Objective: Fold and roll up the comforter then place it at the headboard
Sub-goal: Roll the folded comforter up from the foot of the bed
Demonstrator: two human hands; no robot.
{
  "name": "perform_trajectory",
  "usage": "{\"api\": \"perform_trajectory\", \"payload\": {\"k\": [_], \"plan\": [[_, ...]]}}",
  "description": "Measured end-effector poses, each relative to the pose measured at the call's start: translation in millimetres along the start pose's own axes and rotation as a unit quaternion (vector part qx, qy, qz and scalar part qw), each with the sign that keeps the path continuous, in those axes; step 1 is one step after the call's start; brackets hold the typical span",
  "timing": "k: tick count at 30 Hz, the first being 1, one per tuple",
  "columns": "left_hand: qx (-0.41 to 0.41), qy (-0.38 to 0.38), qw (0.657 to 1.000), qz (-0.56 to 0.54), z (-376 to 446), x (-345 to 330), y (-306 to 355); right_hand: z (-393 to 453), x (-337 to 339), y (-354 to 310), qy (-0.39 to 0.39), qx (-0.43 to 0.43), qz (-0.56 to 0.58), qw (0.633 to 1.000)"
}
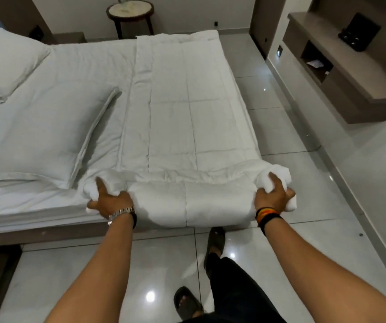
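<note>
— Where do I have the comforter (187,127)?

— Your left hand (110,201) clamps the roll's left end; your right hand (273,197) clamps the right end, both grips curled into the fabric at the bed's (36,203) near edge.

— And the roll's axis?

— It runs left to right between your hands. The unrolled strip stretches straight away from you, so you likely roll forward. Neither hand is nearer.

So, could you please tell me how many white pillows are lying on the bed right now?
2. One white pillow lies on the sheet just left of the folded white quilted comforter, near the left hand. The other white pillow sits farther back at the left edge, partly cut off.
</note>
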State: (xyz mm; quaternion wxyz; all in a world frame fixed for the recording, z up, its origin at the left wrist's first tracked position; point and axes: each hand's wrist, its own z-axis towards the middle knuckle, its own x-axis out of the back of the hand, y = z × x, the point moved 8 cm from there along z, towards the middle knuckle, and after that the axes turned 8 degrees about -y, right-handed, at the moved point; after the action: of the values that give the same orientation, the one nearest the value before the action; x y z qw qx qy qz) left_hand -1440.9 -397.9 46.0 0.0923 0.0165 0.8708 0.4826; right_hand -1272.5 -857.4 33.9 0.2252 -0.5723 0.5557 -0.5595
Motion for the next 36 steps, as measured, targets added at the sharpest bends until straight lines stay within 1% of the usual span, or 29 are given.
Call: {"api": "perform_trajectory", "payload": {"k": [2, 4, 7, 9, 11, 13, 15, 16, 18, 19, 21, 22, 23, 24, 27, 29, 31, 32, 33, 36], "plan": [[-0.014, -0.008, 1.000, 0.007, 6, -37, 21, 27, -12, -38, 0.003, 0.020, 0.009, 1.000], [-0.022, 0.003, 1.000, 0.001, 23, -74, 34, 59, -28, -71, 0.000, 0.023, 0.020, 1.000], [-0.015, 0.001, 0.999, 0.049, 50, -125, 50, 105, -58, -117, 0.020, 0.015, 0.044, 0.999], [-0.047, -0.022, 0.989, 0.141, 77, -166, 67, 144, -89, -147, 0.018, 0.005, 0.042, 0.999], [-0.076, -0.045, 0.972, 0.219, 105, -214, 80, 187, -121, -173, -0.002, 0.000, 0.040, 0.999], [-0.110, -0.086, 0.965, 0.221, 130, -265, 90, 234, -151, -196, -0.029, 0.010, 0.039, 0.999], [-0.160, -0.133, 0.949, 0.236, 145, -304, 87, 268, -177, -205, -0.062, 0.052, 0.039, 0.996], [-0.185, -0.155, 0.930, 0.278, 149, -319, 75, 281, -192, -203, -0.079, 0.082, 0.014, 0.993], [-0.225, -0.201, 0.872, 0.386, 156, -339, 35, 294, -223, -181, -0.119, 0.137, -0.115, 0.977], [-0.229, -0.219, 0.835, 0.450, 157, -343, 7, 296, -238, -161, -0.148, 0.147, -0.186, 0.960], [-0.210, -0.241, 0.741, 0.591, 162, -344, -51, 302, -267, -112, -0.222, 0.122, -0.313, 0.916], [-0.193, -0.242, 0.694, 0.650, 167, -340, -77, 307, -278, -90, -0.248, 0.107, -0.362, 0.892], [-0.186, -0.237, 0.658, 0.690, 173, -335, -95, 312, -285, -75, -0.259, 0.103, -0.401, 0.872], [-0.183, -0.232, 0.638, 0.711, 181, -331, -109, 320, -291, -64, -0.262, 0.103, -0.430, 0.858], [-0.185, -0.227, 0.612, 0.734, 196, -326, -133, 342, -302, -52, -0.261, 0.109, -0.483, 0.829], [-0.189, -0.229, 0.620, 0.727, 191, -323, -133, 339, -298, -54, -0.255, 0.117, -0.471, 0.836], [-0.208, -0.205, 0.642, 0.709, 180, -312, -119, 321, -279, -59, -0.222, 0.123, -0.429, 0.867], [-0.213, -0.183, 0.661, 0.696, 175, -301, -109, 309, -265, -60, -0.195, 0.120, -0.409, 0.883], [-0.203, -0.157, 0.693, 0.674, 172, -286, -101, 295, -248, -57, -0.165, 0.105, -0.390, 0.899], [-0.116, -0.049, 0.829, 0.545, 179, -222, -88, 251, -204, -26, -0.090, 0.016, -0.336, 0.938]]}}
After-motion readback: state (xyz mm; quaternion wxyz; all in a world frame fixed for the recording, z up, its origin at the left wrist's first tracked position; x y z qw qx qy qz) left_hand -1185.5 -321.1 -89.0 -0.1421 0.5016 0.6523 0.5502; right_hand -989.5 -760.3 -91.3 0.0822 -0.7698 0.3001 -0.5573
